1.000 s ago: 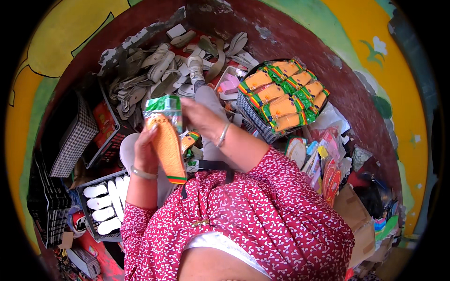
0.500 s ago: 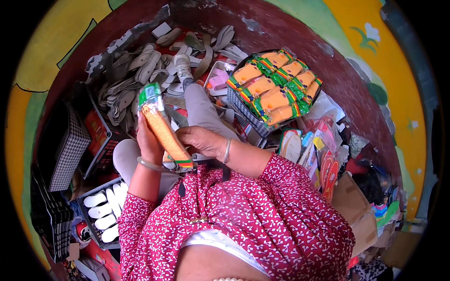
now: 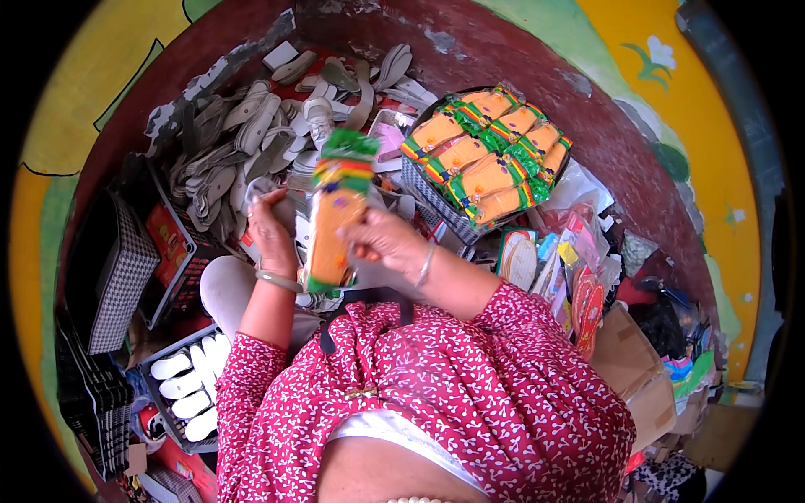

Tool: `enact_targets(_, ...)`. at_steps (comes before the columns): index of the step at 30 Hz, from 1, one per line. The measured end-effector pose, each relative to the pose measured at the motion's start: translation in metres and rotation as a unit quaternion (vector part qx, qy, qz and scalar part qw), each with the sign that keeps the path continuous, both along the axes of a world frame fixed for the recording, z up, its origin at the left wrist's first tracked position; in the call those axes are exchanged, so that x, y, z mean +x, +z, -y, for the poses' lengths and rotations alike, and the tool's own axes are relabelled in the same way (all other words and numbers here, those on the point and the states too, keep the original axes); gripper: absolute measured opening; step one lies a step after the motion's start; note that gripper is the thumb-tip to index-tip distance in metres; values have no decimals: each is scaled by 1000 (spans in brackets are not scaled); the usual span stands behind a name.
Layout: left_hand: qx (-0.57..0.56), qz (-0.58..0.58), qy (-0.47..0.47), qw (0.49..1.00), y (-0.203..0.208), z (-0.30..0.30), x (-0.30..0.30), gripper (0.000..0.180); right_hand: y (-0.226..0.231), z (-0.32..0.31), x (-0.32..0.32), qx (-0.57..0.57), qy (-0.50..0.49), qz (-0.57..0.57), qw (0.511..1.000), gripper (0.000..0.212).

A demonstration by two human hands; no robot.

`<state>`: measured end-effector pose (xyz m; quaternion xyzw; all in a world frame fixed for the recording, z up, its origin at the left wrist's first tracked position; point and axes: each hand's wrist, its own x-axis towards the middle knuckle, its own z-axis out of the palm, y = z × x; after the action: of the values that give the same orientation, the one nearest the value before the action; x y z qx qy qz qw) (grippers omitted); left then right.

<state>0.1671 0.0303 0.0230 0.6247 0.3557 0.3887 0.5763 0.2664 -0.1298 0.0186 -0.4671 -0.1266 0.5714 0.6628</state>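
Observation:
My right hand [image 3: 390, 243] grips a packet of orange insoles [image 3: 329, 230] by its right edge. The packet is clear plastic with green, yellow and red ends, and stands nearly upright in front of my lap. My left hand [image 3: 272, 230] is just to its left, apart from it, palm turned toward it with the fingers loosely spread and nothing in them. Beyond, to the right, a checkered basket [image 3: 436, 205] is heaped with similar orange insole packets [image 3: 488, 159].
Loose grey-white insoles [image 3: 222, 180] are piled ahead and to the left. A crate [image 3: 153, 369] of white insoles [image 3: 189, 387] sits by my left elbow, near dark checkered boxes [image 3: 126, 268]. On my right lie packaged insoles [image 3: 520, 256], a cardboard box [image 3: 629, 352] and plastic bags.
My left hand has let go of the packet, which is now in my right hand alone. The packet has moved right and turned its front more toward me.

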Motion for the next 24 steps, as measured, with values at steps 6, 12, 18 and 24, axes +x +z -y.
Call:
enact_targets(6, -60, 2, 52, 997, -34, -53, -45, 50, -55, 70, 137, -45, -203, 41, 977, 21)
enact_targets(12, -89, 17, 45, 995, -38, -52, -49, 49, -72, 112, 208, -226, -285, 65, 929, 11)
enact_targets(18, -80, 8, 37, 996, -31, -46, -48, 49, -91, 119, 224, -274, -327, 68, 902, 14)
enact_targets(24, -64, 6, 41, 997, -43, -51, -55, 47, -45, 116, 211, -471, -220, 274, 809, 31)
